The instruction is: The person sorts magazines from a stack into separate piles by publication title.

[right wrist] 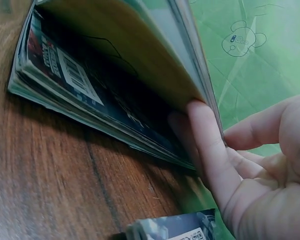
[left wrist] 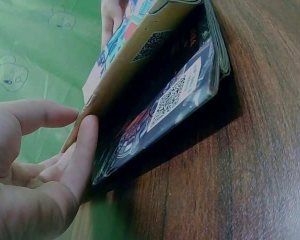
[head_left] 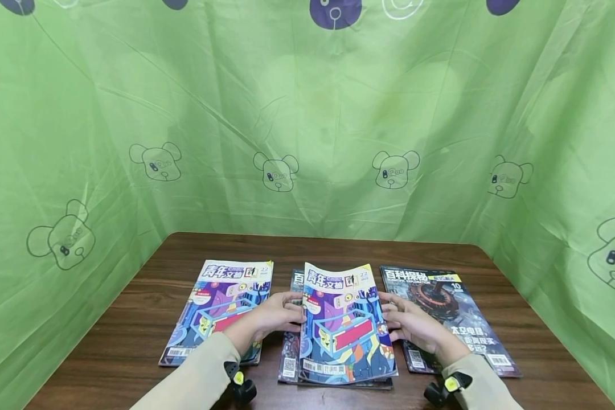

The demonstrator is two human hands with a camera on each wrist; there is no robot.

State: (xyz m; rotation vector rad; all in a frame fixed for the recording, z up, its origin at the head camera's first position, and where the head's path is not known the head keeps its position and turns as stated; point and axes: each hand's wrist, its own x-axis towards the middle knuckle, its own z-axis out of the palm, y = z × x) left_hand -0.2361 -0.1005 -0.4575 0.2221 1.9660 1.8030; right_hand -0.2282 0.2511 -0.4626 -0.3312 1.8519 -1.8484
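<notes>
while the left hand [head_left: 274, 316] and right hand [head_left: 415, 324] pinch opposite edges of the middle 青年文摘 magazine [head_left: 344, 324], tilted above a dark magazine [head_left: 290, 356], matching both hands' height should keep its pages from sagging.

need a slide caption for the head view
Both hands hold a colourful magazine by its sides above a dark one, between two more magazines on a wooden table.

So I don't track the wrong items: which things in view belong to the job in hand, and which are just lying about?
In hand:
middle purple magazine, pinched at its sides by left hand and right hand
dark magazine beneath it, probably

Apparently lying about:
left purple magazine, unheld
right dark magazine, unheld
green curtain behind the table
</notes>
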